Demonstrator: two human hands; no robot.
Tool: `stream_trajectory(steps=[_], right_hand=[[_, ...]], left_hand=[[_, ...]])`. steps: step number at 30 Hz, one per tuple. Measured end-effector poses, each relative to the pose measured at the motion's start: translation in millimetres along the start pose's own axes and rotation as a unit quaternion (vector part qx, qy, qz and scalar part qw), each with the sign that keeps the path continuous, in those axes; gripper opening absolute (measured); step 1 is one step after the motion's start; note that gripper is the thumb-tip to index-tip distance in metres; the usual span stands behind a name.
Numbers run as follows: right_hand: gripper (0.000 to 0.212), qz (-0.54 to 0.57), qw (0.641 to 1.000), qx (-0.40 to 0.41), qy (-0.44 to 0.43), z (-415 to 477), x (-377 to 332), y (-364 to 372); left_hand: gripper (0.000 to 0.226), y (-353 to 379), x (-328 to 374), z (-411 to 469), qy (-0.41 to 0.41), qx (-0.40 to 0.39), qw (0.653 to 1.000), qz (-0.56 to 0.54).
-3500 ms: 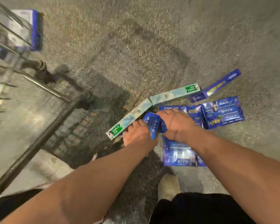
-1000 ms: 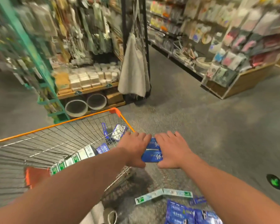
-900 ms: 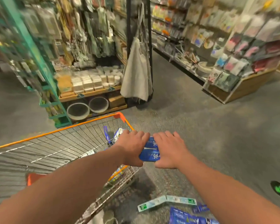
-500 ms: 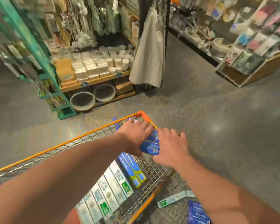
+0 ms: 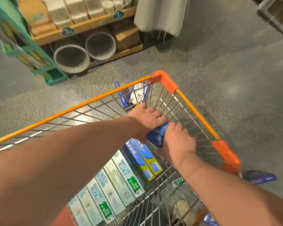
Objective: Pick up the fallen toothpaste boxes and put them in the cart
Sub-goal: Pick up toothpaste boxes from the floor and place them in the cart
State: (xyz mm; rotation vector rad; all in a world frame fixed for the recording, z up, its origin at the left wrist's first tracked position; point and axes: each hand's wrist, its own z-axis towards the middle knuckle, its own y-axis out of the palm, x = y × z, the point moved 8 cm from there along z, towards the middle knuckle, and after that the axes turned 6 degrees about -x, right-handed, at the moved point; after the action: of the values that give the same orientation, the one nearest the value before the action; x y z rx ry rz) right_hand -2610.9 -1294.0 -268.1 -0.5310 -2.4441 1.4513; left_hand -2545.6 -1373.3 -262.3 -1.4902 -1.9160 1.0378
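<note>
Both my hands reach down inside the wire cart [image 5: 196, 112], which has an orange rim. Between them they grip a dark blue toothpaste box pack [image 5: 156, 137]. My left hand [image 5: 148, 117] holds its far side and my right hand [image 5: 178, 141] holds its near side. Under them, on the cart floor, lie a blue and yellow toothpaste box [image 5: 142, 158] and a row of several pale green toothpaste boxes [image 5: 111, 186]. Another blue box [image 5: 258, 178] lies on the floor outside the cart at the right.
A blue and white package [image 5: 134, 95] stands at the cart's far end. Beyond the cart is a wooden shelf [image 5: 82, 28] with two round tubs [image 5: 72, 58] under it, a green rack [image 5: 38, 59] at left and a hanging grey cloth [image 5: 160, 13]. Grey speckled floor [image 5: 235, 70] lies to the right.
Both hands lifted the blue pack off the floor, carried it over the cart's rim and lowered it into the basket. My view tilted down into the cart.
</note>
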Motion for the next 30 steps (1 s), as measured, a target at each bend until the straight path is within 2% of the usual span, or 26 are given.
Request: stream_trajectory(steps=[5,11,13,16,18,23,25,28,30], right_hand=[[0.096,0.01,0.997,-0.072,0.028,36,5,58],[0.079,0.002,0.988,-0.105,0.112,77,9,133],[0.086,0.022,0.985,-0.111,0.131,73,11,135],[0.093,0.071,0.978,-0.174,0.089,67,5,143],[0.099,0.071,0.979,-0.173,0.084,67,7,141],[0.107,0.034,0.979,-0.173,0.1,68,9,147],[0.102,0.036,0.98,-0.176,0.084,66,7,152],[0.084,0.086,0.978,-0.175,0.069,66,6,153],[0.098,0.066,0.978,-0.18,0.082,61,9,152]], left_hand=[[0.106,51,13,57,0.031,-0.01,0.999,0.005],[0.099,91,19,97,0.067,-0.015,0.998,0.013],[0.095,96,21,103,0.084,-0.005,0.996,0.019],[0.093,106,25,108,0.118,-0.004,0.993,0.006],[0.1,110,24,113,0.134,-0.005,0.991,0.0],[0.12,114,25,126,0.126,-0.075,0.989,-0.025],[0.122,119,27,128,0.12,-0.083,0.989,-0.029],[0.125,125,26,125,0.124,-0.074,0.989,-0.042],[0.127,126,25,122,0.127,-0.073,0.988,-0.05]])
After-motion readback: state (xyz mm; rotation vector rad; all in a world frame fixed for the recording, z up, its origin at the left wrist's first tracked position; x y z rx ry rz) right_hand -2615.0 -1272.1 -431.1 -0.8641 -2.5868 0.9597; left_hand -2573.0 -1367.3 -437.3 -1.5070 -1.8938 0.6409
